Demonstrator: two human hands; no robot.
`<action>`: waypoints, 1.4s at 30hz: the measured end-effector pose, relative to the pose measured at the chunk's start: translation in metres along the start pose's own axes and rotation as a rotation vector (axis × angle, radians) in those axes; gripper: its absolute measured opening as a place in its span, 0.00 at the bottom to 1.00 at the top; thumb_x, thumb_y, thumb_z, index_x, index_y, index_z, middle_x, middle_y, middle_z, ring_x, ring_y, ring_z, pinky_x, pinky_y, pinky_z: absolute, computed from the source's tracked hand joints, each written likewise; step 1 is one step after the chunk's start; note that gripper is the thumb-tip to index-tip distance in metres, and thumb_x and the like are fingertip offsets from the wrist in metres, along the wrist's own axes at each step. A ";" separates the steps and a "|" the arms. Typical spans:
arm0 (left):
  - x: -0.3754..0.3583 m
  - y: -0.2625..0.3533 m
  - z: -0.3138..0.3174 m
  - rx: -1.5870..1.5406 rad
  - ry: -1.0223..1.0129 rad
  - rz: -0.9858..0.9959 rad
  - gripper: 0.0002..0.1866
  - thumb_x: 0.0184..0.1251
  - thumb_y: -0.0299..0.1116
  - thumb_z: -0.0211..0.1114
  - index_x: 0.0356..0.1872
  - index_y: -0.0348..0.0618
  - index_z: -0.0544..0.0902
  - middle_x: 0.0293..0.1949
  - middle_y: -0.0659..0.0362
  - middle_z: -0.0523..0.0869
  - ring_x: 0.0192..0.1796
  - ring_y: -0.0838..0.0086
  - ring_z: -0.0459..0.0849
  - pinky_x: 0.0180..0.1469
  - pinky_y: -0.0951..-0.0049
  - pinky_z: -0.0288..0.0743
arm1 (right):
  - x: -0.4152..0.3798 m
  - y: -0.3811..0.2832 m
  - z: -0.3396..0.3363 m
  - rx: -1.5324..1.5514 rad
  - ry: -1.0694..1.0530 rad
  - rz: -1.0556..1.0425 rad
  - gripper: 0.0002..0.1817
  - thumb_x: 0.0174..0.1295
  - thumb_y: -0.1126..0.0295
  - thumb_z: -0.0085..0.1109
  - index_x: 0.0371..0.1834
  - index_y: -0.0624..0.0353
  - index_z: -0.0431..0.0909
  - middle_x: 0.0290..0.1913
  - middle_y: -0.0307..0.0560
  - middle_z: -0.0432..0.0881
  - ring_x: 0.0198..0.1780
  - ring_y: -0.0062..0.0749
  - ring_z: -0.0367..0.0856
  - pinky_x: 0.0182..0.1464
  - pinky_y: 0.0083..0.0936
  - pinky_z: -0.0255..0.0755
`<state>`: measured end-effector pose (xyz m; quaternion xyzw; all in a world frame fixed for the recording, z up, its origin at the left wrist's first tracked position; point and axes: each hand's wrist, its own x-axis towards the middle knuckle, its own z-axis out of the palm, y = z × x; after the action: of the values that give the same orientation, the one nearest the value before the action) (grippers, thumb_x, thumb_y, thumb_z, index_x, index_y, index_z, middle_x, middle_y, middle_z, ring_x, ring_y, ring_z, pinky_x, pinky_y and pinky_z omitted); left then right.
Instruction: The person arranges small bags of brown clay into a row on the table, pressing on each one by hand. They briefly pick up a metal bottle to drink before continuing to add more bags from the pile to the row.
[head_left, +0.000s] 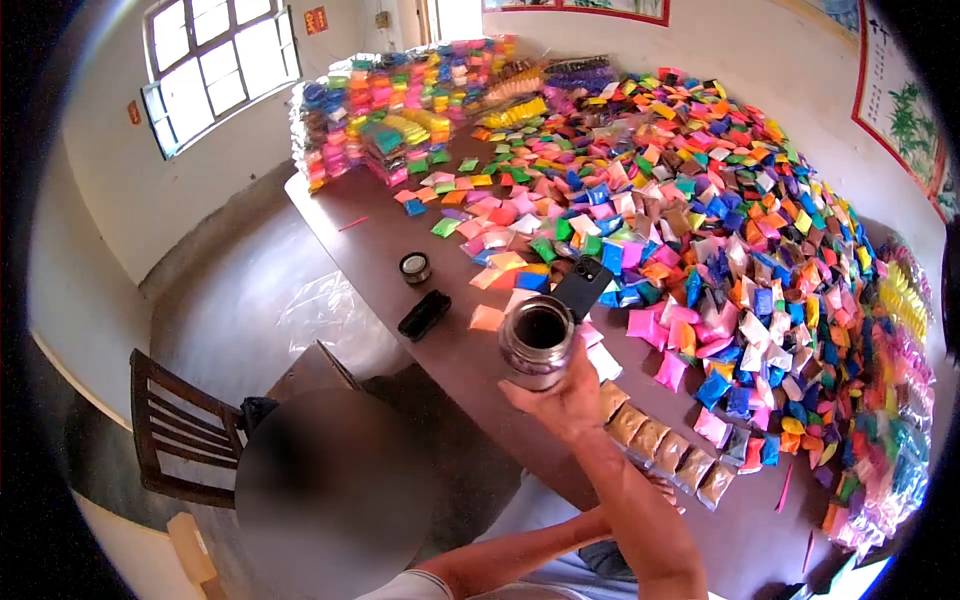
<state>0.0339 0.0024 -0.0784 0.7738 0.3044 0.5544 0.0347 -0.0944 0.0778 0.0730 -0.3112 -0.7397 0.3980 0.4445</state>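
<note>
My right hand [565,400] is wrapped round an open metal flask [538,345], held upright above the table with its dark inside showing. Under my right forearm, my left hand [662,488] rests by a row of clear packets with brown contents [670,452]; most of it is hidden and its finger pose is unclear. Just beyond the flask lies a black phone [583,288]. To the left are a round black and silver lid [415,267] and a black object [424,315].
Many small colourful packets [700,220] cover the brown table [365,270], with stacked bundles [400,110] at the far left and bagged ones [885,450] at the right. Pink sticks [785,488] lie near the right. A wooden chair [180,430] stands left, beside a blurred round patch.
</note>
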 end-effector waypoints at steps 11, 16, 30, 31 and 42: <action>-0.039 0.019 -0.033 -0.222 -0.261 -0.374 0.08 0.76 0.38 0.59 0.47 0.48 0.79 0.37 0.65 0.79 0.37 0.75 0.77 0.42 0.67 0.75 | -0.064 -0.099 -0.092 0.130 -0.207 -0.078 0.47 0.38 0.55 0.82 0.62 0.63 0.69 0.56 0.55 0.82 0.57 0.49 0.82 0.60 0.40 0.74; -0.052 0.021 -0.049 -0.192 -0.322 -0.468 0.08 0.75 0.38 0.59 0.47 0.48 0.79 0.37 0.64 0.79 0.37 0.74 0.77 0.41 0.67 0.75 | -0.083 -0.136 -0.113 0.020 -0.097 -0.438 0.29 0.56 0.68 0.73 0.57 0.65 0.69 0.56 0.61 0.81 0.56 0.56 0.82 0.60 0.46 0.75; -0.049 0.025 -0.059 -0.131 -0.354 -0.520 0.08 0.74 0.38 0.60 0.45 0.46 0.79 0.36 0.62 0.79 0.37 0.71 0.78 0.41 0.65 0.75 | -0.088 -0.186 -0.109 0.217 0.154 -0.655 0.20 0.67 0.59 0.57 0.51 0.66 0.72 0.47 0.69 0.83 0.48 0.64 0.84 0.51 0.54 0.79; -0.050 0.024 -0.060 -0.127 -0.358 -0.526 0.08 0.74 0.38 0.60 0.45 0.46 0.79 0.36 0.62 0.79 0.37 0.70 0.78 0.41 0.65 0.75 | -0.089 -0.190 -0.110 0.224 0.150 -0.640 0.21 0.68 0.56 0.55 0.51 0.66 0.73 0.47 0.70 0.83 0.48 0.64 0.84 0.52 0.54 0.79; -0.057 0.024 -0.070 -0.101 -0.387 -0.555 0.09 0.73 0.38 0.60 0.43 0.45 0.79 0.35 0.60 0.80 0.37 0.68 0.78 0.41 0.64 0.75 | -0.090 -0.169 -0.131 0.284 0.078 -0.731 0.21 0.69 0.58 0.52 0.56 0.63 0.73 0.60 0.68 0.76 0.60 0.59 0.76 0.63 0.51 0.69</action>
<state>-0.0287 -0.0660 -0.0894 0.7496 0.4634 0.3811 0.2796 0.0428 -0.0372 0.2205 0.0225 -0.7219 0.2998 0.6233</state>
